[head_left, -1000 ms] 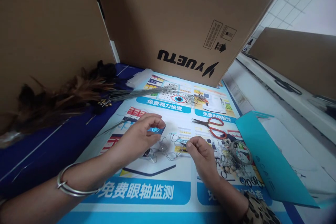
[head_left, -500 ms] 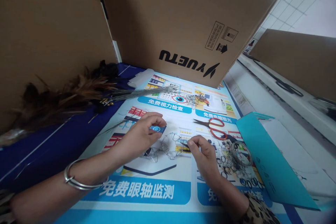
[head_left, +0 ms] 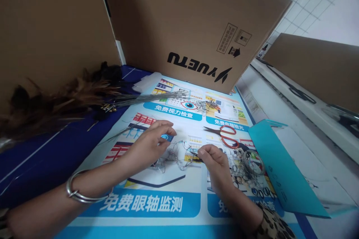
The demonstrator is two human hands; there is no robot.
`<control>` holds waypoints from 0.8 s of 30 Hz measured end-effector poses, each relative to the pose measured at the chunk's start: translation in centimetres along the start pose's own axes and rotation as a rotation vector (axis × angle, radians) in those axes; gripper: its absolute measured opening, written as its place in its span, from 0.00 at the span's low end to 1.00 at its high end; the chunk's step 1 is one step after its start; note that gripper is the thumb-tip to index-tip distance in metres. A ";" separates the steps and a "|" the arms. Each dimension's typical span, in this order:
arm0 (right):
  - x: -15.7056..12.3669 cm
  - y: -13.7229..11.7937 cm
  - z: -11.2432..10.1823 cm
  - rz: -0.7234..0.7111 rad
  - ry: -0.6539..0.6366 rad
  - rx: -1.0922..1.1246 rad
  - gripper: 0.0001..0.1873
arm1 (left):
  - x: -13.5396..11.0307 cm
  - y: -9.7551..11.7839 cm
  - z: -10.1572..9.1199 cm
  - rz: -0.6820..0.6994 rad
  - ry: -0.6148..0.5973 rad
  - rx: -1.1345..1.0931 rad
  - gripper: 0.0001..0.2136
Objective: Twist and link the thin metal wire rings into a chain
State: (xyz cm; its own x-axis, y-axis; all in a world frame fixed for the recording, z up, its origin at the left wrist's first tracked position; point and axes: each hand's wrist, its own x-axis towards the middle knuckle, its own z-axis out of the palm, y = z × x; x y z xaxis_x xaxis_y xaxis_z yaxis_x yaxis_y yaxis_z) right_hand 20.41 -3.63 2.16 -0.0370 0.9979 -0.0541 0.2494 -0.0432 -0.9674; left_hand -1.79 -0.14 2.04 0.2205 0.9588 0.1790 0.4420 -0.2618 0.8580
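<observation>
My left hand [head_left: 155, 138], with a silver bangle on the wrist, is closed in a pinch, thumb against fingers. From its fingertips a tangle of thin wire loops [head_left: 171, 158] spreads toward the right. My right hand [head_left: 214, 160] also pinches, thumb to forefinger, at the right end of this wire. A small dark pointed piece [head_left: 195, 157] shows just left of its fingertips; its kind is too unclear to name. Beyond my right hand lie scissors with red handles [head_left: 228, 134]. The wire in my fingers is too thin to follow fully.
A roll of wire [head_left: 254, 162] and small dark rings [head_left: 265, 193] lie right of my right hand. A turquoise folder [head_left: 280, 168] stands beyond. At the back are a bundle of thin wires [head_left: 148, 99], brown feathers [head_left: 70, 97] and a tall cardboard box [head_left: 190, 18].
The whole view has shifted slightly, so things appear a little further left. Both hands keep their pinch and hardly move against the table.
</observation>
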 end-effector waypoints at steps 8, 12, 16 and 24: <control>-0.1 0.3 0.1 0.002 0.028 0.051 0.12 | 0.0 -0.5 0.1 0.029 0.000 0.021 0.09; -0.1 0.0 0.1 -0.031 0.031 0.013 0.11 | 0.0 -0.5 0.2 0.042 0.005 0.027 0.09; -0.2 -1.0 0.1 -0.090 0.036 -0.067 0.09 | 0.0 -0.5 0.2 0.054 0.008 0.036 0.09; -0.4 -1.4 0.2 -0.101 0.035 -0.075 0.08 | 0.1 -0.9 0.2 0.059 0.009 0.051 0.09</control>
State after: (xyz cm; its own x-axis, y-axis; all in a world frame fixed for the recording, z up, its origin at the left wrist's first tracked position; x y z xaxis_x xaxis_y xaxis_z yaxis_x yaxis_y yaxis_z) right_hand 19.90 -3.94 3.45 -0.0324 0.9981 0.0522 0.3179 0.0598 -0.9462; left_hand -1.98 0.14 1.19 0.2399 0.9425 0.2328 0.4721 -0.3228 0.8203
